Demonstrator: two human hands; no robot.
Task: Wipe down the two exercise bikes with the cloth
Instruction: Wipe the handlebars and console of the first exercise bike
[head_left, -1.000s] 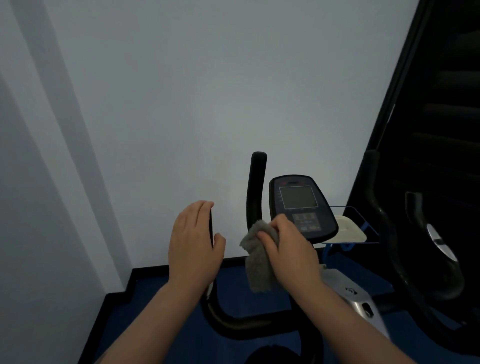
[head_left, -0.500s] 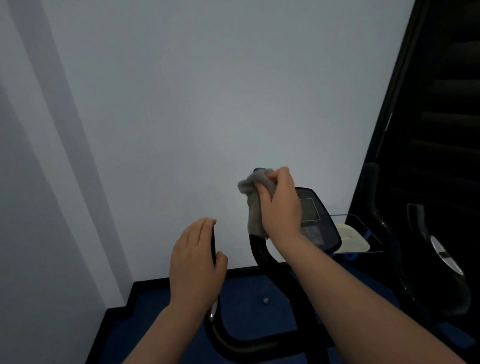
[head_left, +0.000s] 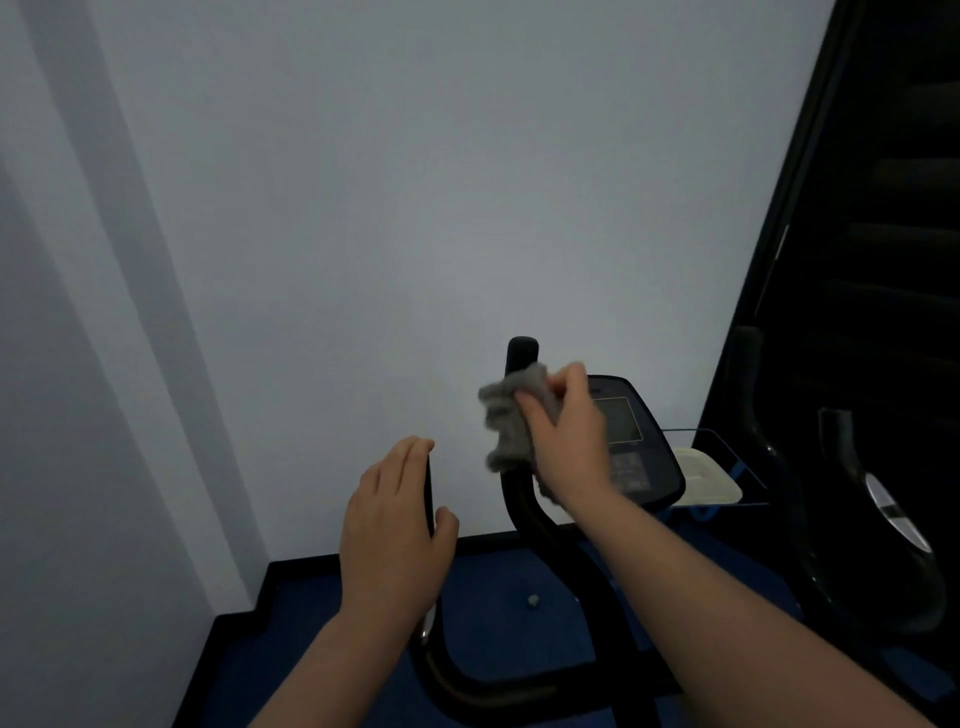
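Grey cloth (head_left: 511, 415) is sliding back down the right handlebar (head_left: 522, 358) from its tip; your right hand (head_left: 569, 441) is clutching it there, your left hand (head_left: 397, 525) still gripping the left handlebar (head_left: 429, 493).

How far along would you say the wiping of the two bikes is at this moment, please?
Done: nothing can be confirmed; no surface shows whether it has been wiped. In hand: the right hand holds the grey cloth against the near bike's right handlebar upright, while the left hand grips the left upright. Left: its console perhaps, and the second bike at right, which is untouched now.
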